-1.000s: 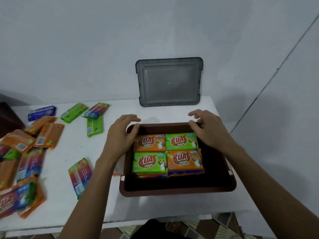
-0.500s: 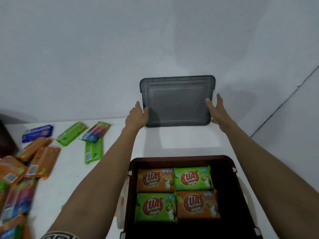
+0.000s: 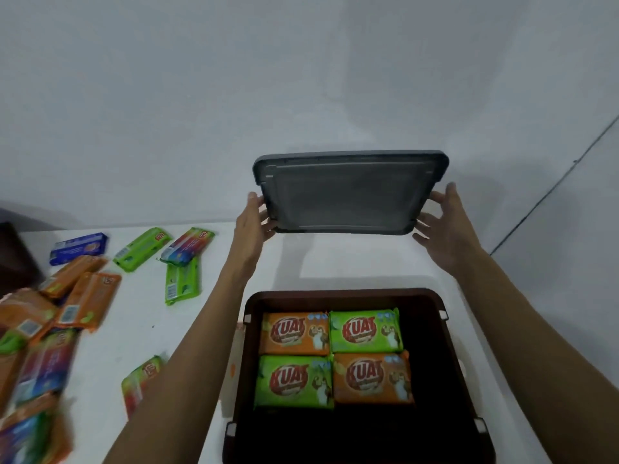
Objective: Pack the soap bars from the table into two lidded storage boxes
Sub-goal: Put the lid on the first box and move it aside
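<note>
The left hand [image 3: 254,219] and right hand [image 3: 445,226] clasp the grey lid [image 3: 348,192] by its sides, mid-frame above the brown box [image 3: 449,333]. Four soap bars [image 3: 331,358] show inside; many loose bars [image 3: 83,299] wait at left on the desk [image 3: 140,329].

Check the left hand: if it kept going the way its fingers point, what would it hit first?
Nothing new before the wall: the left hand already grips the lid's left edge, fingers pointing up and away. Straight on, only the white wall lies ahead, though depth is unclear.
</note>
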Available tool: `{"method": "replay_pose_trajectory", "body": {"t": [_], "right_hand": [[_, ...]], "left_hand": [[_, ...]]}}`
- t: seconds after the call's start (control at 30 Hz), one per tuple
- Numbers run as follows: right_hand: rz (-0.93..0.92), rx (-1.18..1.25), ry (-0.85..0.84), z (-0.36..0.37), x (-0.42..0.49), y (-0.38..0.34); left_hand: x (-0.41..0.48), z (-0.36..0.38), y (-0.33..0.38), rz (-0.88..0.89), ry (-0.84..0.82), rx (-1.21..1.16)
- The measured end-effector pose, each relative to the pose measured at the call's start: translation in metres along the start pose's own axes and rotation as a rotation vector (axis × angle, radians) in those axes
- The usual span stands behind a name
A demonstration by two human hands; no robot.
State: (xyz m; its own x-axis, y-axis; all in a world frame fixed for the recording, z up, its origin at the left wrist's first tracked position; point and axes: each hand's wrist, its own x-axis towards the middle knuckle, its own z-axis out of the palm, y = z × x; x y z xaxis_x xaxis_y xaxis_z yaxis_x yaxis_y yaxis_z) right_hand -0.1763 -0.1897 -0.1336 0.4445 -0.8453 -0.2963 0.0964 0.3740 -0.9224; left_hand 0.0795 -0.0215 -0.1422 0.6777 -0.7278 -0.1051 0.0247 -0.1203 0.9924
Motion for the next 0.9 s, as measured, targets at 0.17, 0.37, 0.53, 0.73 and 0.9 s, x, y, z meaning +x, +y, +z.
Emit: {"method": "replay_pose_trajectory", "body": {"t": [0.17, 0.37, 0.53, 0.73, 0.9], "right_hand": [[0.010, 0.198, -0.033, -0.019, -0.050, 0.003], [-0.017, 0.142, -0.175, -0.026, -0.117, 0.010], [-0.136, -0.205, -0.183, -0.044, -0.150, 0.031], [-0.310, -0.658, -0.068, -0.038, -0.176, 0.059], [-0.321, -0.905, -0.035, -0.038, -0.183, 0.074]], "left_hand": [[-0.056, -0.018, 0.002, -0.053, 0.078, -0.229], [-0.122, -0.033, 0.000, 0.059, 0.087, -0.182], [-0.157, -0.049, -0.020, 0.079, 0.068, -0.069], [-0.182, -0.039, -0.041, 0.225, 0.058, 0.149], [-0.175, -0.042, -0.044, 0.300, -0.002, 0.589]]}}
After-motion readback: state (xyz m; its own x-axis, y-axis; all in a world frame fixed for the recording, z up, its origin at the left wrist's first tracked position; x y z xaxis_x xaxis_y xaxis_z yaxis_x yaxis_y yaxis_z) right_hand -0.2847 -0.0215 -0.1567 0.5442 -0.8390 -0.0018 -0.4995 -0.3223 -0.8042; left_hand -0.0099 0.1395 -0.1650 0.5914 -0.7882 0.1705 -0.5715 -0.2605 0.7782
